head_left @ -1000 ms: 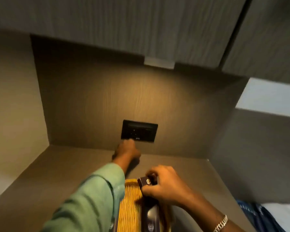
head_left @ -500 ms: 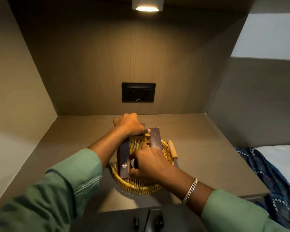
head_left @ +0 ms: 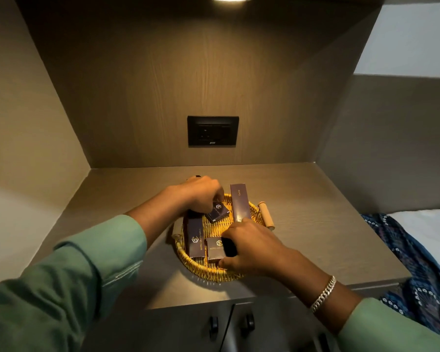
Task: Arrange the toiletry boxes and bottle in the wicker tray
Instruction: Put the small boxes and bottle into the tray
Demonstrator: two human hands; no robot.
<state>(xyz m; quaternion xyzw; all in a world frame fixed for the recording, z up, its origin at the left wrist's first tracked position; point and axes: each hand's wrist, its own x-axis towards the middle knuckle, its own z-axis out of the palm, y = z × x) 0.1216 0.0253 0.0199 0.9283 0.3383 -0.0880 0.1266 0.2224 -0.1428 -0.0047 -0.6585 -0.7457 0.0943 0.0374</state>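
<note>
A round yellow wicker tray (head_left: 201,270) with wooden handles sits on the brown shelf. A long dark box (head_left: 195,240) lies along its left side, and another long box (head_left: 240,202) rests on the far right rim. My left hand (head_left: 201,193) pinches a small dark box (head_left: 218,212) tilted over the tray's middle. At the tray's front my right hand (head_left: 249,246) grips a small square box (head_left: 215,248) and a dark object (head_left: 229,246) beside it; what that object is, I cannot tell.
The tray's right wooden handle (head_left: 266,215) sticks out toward the shelf's right part. A black wall socket (head_left: 213,130) is on the back panel. Side walls close the niche on both sides. A blue patterned cloth (head_left: 417,270) and white bedding lie lower right.
The view dropped from the back wall to the tray. My left hand came back from the socket area and now holds a small box over the tray; boxes now lie spread in the tray.
</note>
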